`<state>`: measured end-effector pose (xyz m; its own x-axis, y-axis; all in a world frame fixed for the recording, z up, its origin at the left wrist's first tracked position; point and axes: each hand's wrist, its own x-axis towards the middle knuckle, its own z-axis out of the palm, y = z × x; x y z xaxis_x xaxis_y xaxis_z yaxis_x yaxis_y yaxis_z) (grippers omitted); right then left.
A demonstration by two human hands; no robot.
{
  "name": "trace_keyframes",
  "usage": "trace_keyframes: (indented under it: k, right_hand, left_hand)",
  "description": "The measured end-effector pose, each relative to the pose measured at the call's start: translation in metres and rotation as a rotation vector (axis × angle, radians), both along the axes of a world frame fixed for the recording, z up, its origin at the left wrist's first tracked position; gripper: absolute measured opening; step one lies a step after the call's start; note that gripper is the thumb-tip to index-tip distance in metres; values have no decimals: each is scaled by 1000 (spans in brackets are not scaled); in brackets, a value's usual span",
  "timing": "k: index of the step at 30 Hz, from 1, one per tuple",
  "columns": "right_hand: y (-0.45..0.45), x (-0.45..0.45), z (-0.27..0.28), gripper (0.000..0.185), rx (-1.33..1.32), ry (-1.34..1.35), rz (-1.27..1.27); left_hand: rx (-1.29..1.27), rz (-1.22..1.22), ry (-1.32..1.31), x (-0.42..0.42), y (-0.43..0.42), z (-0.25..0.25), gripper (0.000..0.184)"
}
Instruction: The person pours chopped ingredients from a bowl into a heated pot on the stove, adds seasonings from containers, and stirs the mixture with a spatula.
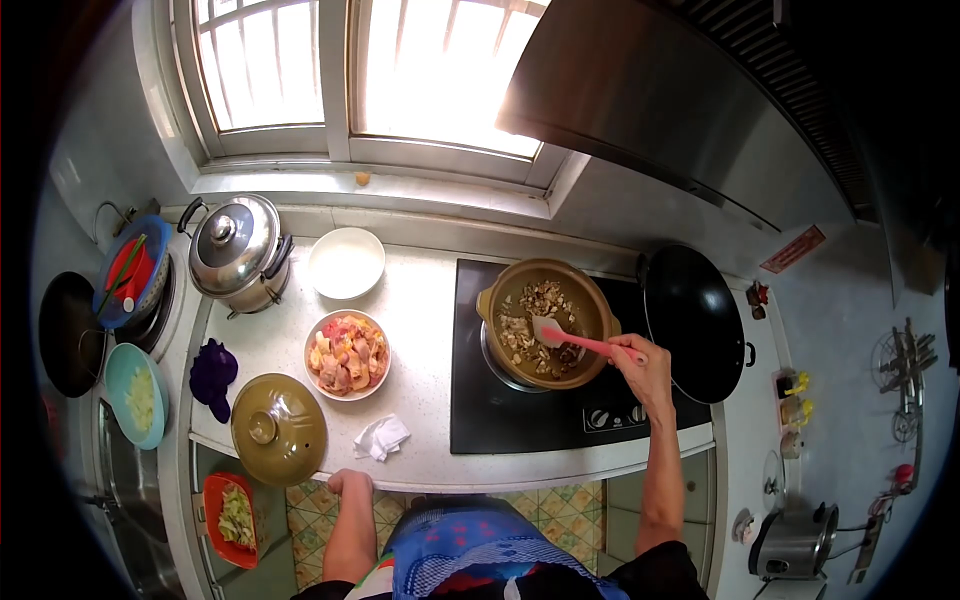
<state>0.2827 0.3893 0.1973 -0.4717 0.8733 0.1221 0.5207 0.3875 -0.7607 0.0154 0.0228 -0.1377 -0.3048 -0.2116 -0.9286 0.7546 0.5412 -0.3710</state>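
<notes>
My right hand is closed around the pink handle of a spatula. Its pale head dips into a brown clay pot on the cooktop, among chopped, browned bits. My left hand is at the counter's front edge, close to a brown pot lid; its fingers are too hidden to read. Behind it lie a crumpled white cloth or tissue and a white bowl of raw meat pieces.
A black wok stands on the cooktop's right. Toward the left are a steel pot, a white bowl, a purple cloth, a teal bowl and an orange basin of chopped greens. The range hood hangs above.
</notes>
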Motion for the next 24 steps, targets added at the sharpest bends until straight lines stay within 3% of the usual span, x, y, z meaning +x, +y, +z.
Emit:
trace_keyframes:
  k: [2, 5, 8, 10, 13, 16, 21, 24]
  right_hand:
    - [0, -2, 3, 14, 284, -25, 89]
    - [19, -12, -8, 14, 414, -157, 39]
    - [35, -34, -28, 13, 486, -108, 104]
    - [29, -50, -27, 17, 342, -72, 216]
    - [10, -53, -21, 22, 225, -53, 481]
    - [-17, -30, 7, 26, 341, -226, 668]
    - [-45, 22, 44, 25, 255, -348, 642]
    - [-48, 27, 36, 22, 227, -352, 594]
  left_hand:
    - [9, -6, -5, -1, -4, -17, 30]
    - [-45, -38, 25, -4, -14, -60, 31]
    - [12, -7, 52, -5, -16, -60, 32]
    - [43, -119, -27, -4, -16, -52, 32]
    - [-1, -60, 26, -4, -16, -58, 32]
    - [47, -32, 57, -4, -18, -61, 31]
    - [126, 33, 97, -1, -14, -35, 30]
    - [152, 26, 102, 0, -11, -22, 30]
